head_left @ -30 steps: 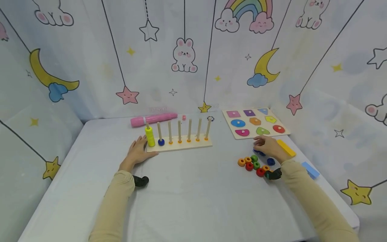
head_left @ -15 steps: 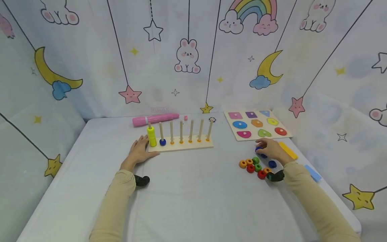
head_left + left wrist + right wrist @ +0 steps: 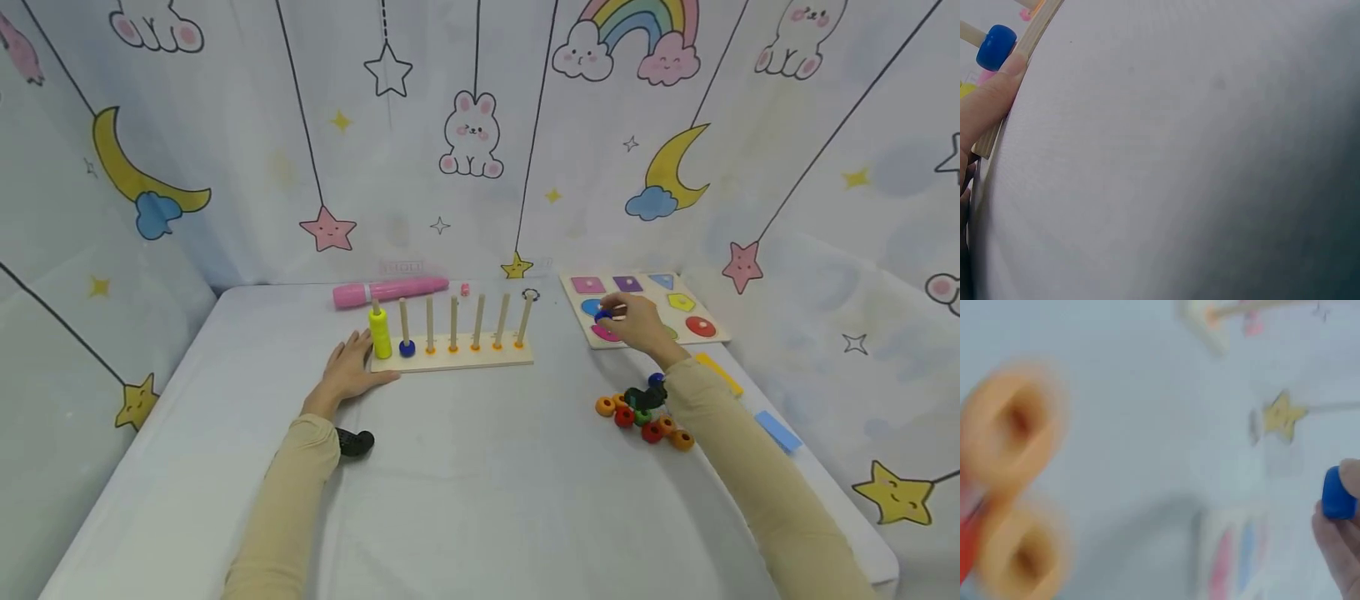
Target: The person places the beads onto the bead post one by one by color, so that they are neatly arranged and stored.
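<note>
My left hand (image 3: 348, 371) grips the left end of a wooden peg board (image 3: 472, 357). Its thumb (image 3: 997, 94) lies along the front edge, and the other fingers reach behind. Stacked yellow beads (image 3: 381, 335) fill most of the leftmost peg; one blue bead (image 3: 407, 349) sits at the foot of the second. The other pegs are bare. To the right, my right hand (image 3: 639, 323) pinches another blue bead (image 3: 1338, 495) between thumb and fingers, raised in front of the shape puzzle board (image 3: 705, 333).
Below my right wrist lie loose orange (image 3: 605, 407), red (image 3: 624, 417), green and blue beads. A yellow block (image 3: 720, 373) and light blue block (image 3: 777, 432) are along the right edge. Behind the pegs rests a pink marker-shaped tube (image 3: 390, 290).
My right hand has picked up a blue bead from the pile and moved up and left with it, over the puzzle board's corner. My left hand stays at the peg board.
</note>
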The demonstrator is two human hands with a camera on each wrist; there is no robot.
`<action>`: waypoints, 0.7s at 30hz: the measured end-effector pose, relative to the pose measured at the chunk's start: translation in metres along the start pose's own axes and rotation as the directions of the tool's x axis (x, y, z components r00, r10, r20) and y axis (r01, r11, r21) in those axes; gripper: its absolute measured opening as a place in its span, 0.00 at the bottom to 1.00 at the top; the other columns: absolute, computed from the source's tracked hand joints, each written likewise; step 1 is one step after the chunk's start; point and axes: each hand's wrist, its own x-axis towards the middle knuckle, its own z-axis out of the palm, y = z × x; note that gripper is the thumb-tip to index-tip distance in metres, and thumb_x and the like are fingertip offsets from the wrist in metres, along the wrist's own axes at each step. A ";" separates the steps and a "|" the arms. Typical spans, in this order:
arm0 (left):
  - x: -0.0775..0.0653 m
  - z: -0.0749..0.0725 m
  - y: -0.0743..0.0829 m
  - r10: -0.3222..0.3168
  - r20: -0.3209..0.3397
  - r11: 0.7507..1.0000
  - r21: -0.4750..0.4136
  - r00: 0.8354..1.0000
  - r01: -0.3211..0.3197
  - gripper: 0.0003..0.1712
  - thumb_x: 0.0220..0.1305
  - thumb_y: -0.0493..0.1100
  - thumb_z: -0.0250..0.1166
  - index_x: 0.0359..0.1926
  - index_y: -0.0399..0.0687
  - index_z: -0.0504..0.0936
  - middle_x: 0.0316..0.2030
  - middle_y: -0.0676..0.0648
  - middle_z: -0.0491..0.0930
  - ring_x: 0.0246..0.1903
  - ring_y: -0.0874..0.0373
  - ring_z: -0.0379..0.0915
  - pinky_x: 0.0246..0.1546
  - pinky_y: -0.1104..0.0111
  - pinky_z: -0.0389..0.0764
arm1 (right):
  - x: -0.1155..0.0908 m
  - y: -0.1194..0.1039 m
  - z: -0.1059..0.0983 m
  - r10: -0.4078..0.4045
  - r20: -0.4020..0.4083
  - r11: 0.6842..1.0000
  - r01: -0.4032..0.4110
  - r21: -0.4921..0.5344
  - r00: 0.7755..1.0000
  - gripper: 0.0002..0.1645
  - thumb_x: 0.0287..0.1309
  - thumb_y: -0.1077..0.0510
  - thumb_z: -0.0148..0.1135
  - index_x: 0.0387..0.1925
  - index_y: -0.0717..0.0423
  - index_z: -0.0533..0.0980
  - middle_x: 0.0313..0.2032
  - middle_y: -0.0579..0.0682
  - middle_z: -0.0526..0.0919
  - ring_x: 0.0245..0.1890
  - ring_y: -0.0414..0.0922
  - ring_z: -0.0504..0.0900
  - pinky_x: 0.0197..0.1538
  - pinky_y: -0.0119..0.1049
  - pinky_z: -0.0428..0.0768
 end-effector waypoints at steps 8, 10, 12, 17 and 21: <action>-0.001 0.000 -0.002 -0.004 -0.005 1.000 0.003 1.000 0.004 0.57 0.53 0.65 0.65 0.72 0.37 0.51 0.72 0.37 0.44 0.71 0.42 0.30 0.69 0.51 0.30 | 0.054 -0.085 0.036 -0.207 -0.084 0.970 0.215 0.114 0.975 0.19 0.59 0.66 0.60 0.53 0.65 0.72 0.49 0.60 0.78 0.49 0.54 0.79 0.52 0.43 0.79; -0.001 0.000 -0.002 -0.007 -0.005 1.000 0.001 1.000 0.007 0.57 0.53 0.65 0.65 0.72 0.37 0.51 0.72 0.37 0.44 0.71 0.42 0.30 0.69 0.51 0.30 | 0.064 -0.107 0.048 -0.272 -0.095 0.948 0.284 0.142 0.958 0.19 0.59 0.67 0.60 0.52 0.66 0.72 0.48 0.60 0.79 0.48 0.53 0.80 0.51 0.40 0.80; -0.001 0.000 -0.003 -0.017 -0.005 1.000 0.003 1.000 0.017 0.57 0.53 0.66 0.65 0.72 0.38 0.51 0.72 0.38 0.44 0.71 0.43 0.30 0.69 0.52 0.30 | 0.072 -0.129 0.060 -0.309 -0.086 0.930 0.320 0.179 0.947 0.19 0.59 0.68 0.59 0.52 0.67 0.72 0.48 0.60 0.79 0.48 0.52 0.80 0.51 0.36 0.80; 0.000 0.000 -0.002 -0.023 -0.006 1.000 0.006 1.000 0.023 0.58 0.53 0.66 0.65 0.72 0.37 0.51 0.72 0.38 0.44 0.71 0.44 0.31 0.70 0.52 0.30 | 0.084 -0.175 0.091 -0.373 -0.034 0.899 0.370 0.235 0.927 0.19 0.60 0.68 0.58 0.53 0.67 0.71 0.49 0.60 0.79 0.49 0.49 0.79 0.50 0.30 0.79; 0.002 -0.001 -0.001 -0.020 -0.006 1.000 0.007 1.000 0.020 0.58 0.53 0.66 0.65 0.72 0.38 0.50 0.72 0.39 0.45 0.71 0.43 0.31 0.70 0.52 0.31 | 0.087 -0.201 0.117 -0.432 0.006 0.875 0.417 0.244 0.902 0.19 0.59 0.68 0.59 0.52 0.65 0.72 0.49 0.59 0.79 0.48 0.47 0.80 0.50 0.27 0.78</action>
